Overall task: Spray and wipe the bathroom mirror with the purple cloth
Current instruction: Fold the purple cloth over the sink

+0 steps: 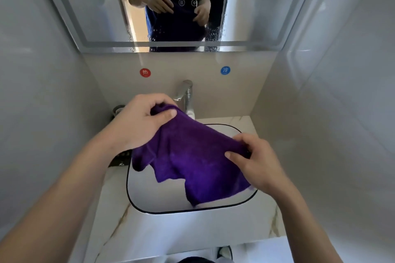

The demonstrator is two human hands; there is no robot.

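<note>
Purple cloth (192, 156) gripped by left hand (139, 121) and right hand (254, 164) over sink (149, 205).

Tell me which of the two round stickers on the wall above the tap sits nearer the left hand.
The red sticker. It sits up and to the left of the tap, on the side of the left hand; the blue sticker is to the tap's right, farther off.

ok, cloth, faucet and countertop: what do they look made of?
Purple cloth: soft napped fabric, likely microfibre; it drapes limp and looks matte and fuzzy.
Faucet: metal, polished chrome look; bright reflections.
Countertop: white with brownish veins, glossy; marble or an imitation, cannot tell which.
</note>
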